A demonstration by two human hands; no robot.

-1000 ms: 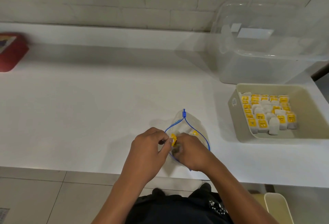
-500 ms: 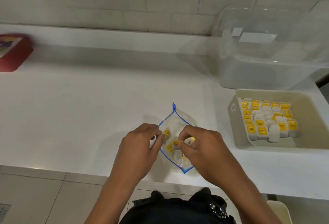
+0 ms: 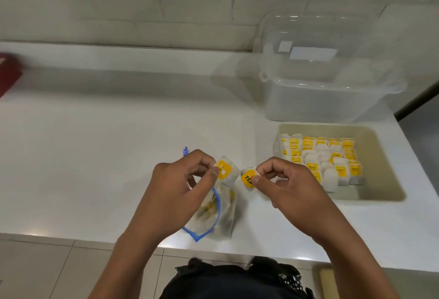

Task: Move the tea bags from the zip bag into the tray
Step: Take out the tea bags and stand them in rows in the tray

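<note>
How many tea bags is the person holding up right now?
2. The left hand pinches one tea bag, the right hand pinches another. Both are above the zip bag, which may hide more; many others already sit in the tray.

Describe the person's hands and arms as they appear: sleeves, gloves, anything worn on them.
The left hand and right hand are both bare: no gloves, and no rings, watch or bracelet show. The forearms are bare too, with no sleeve visible up to the frame's lower edge. Nails are short and unpainted.
</note>
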